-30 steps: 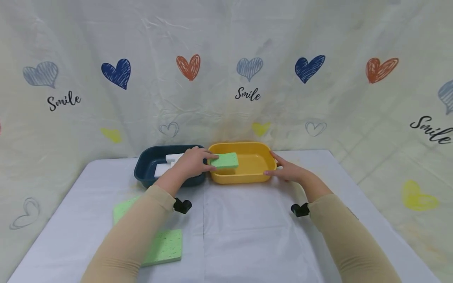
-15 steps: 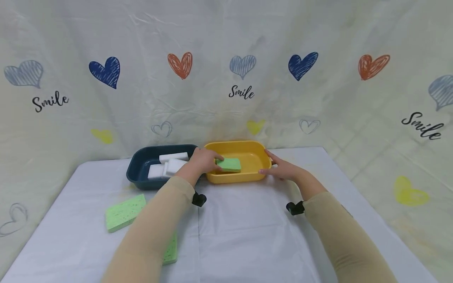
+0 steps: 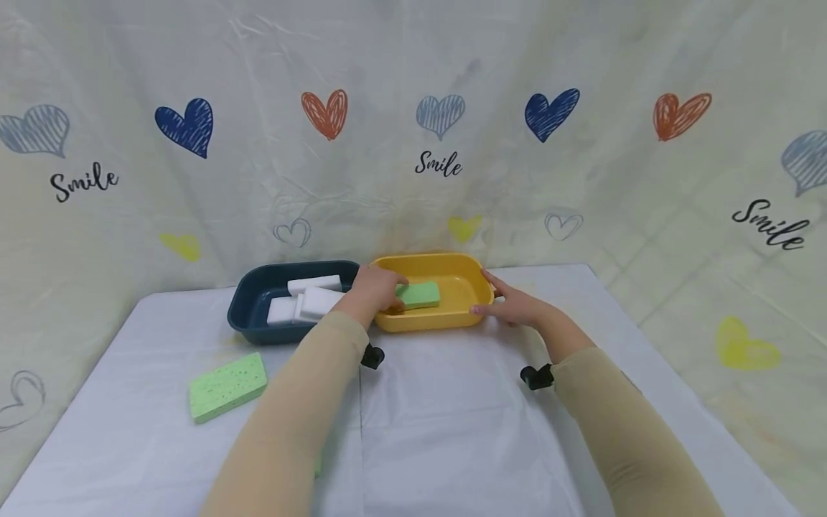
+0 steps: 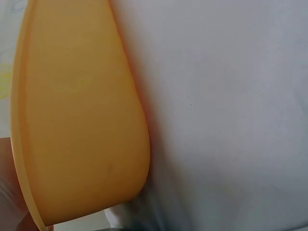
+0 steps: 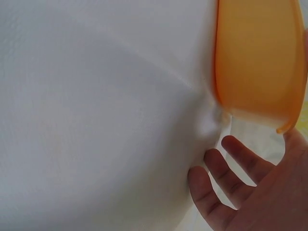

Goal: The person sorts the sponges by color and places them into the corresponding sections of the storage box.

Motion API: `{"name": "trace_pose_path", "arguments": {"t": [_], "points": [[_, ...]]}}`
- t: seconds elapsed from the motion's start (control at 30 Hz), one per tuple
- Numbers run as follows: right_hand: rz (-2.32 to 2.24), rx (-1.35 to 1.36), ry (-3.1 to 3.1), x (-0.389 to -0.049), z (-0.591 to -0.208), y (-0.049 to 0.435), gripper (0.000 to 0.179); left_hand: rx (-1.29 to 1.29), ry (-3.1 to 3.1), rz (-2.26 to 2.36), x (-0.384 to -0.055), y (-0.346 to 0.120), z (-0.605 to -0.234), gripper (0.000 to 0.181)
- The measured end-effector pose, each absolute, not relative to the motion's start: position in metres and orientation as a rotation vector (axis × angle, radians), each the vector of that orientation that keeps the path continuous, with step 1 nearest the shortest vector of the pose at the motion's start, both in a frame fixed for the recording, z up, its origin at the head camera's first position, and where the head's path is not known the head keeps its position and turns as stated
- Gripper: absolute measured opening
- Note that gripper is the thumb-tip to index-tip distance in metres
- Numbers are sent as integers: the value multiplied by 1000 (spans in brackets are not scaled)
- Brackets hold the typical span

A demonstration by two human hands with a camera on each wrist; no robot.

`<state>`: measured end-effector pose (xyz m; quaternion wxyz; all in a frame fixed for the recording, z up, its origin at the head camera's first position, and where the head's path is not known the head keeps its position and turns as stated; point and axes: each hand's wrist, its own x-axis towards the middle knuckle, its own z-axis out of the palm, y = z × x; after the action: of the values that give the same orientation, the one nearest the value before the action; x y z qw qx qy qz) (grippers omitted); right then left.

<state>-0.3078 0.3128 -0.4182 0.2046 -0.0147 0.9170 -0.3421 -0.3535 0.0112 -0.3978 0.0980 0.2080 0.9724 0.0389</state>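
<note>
Sponge (image 3: 421, 295), pale green, lies tilted or flat, which cannot be told, inside the left part of a yellow container (image 3: 461, 294); a person's left hand (image 3: 373, 293) pinches its left end, thumb on the near side and a finger on the far side, the remaining fingers hidden; the right hand (image 3: 520, 305) grips the container's right end by the rim between thumb and forefinger, while the right wrist view shows its other three fingers spread loosely outside; the block looks light, soft and springy, apt to dent under a hard squeeze but unlikely to break, its porous skin probably giving good grip, though whether it is damp cannot be told; its narrow edges appear the best place to take hold; the container looks stiff and smooth, easily slid if nudged, and best steadied at its rim; just to its left stands a dark blue container (image 3: 265, 334) with white blocks (image 3: 316, 303) inside; a second sponge (image 3: 227, 388) lies on the white-covered table (image 3: 452, 402), near the left sleeve (image 3: 291, 424), beneath which a green edge (image 3: 317, 464) shows.
</note>
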Motion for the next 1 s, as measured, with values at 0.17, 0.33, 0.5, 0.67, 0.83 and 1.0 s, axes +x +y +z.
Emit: {"name": "trace_pose_path", "arguments": {"t": [0.17, 0.33, 0.5, 0.67, 0.83, 1.0], "points": [[-953, -39, 2557, -309, -414, 308, 106, 597, 2895, 197, -355, 5, -395, 57], [-953, -53, 2548, -308, -413, 307, 104, 610, 2908, 284, -353, 0, -394, 57], [-920, -67, 2558, -309, -415, 309, 105, 631, 2939, 343, -348, -5, -391, 56], [-915, -67, 2555, -308, -414, 310, 106, 695, 2978, 324, -341, -16, -382, 58], [-915, -68, 2552, -307, -414, 308, 106, 685, 2988, 399, -329, -37, -369, 61], [-923, -68, 2556, -307, -415, 308, 105, 646, 3005, 463, -315, -61, -359, 63]]}}
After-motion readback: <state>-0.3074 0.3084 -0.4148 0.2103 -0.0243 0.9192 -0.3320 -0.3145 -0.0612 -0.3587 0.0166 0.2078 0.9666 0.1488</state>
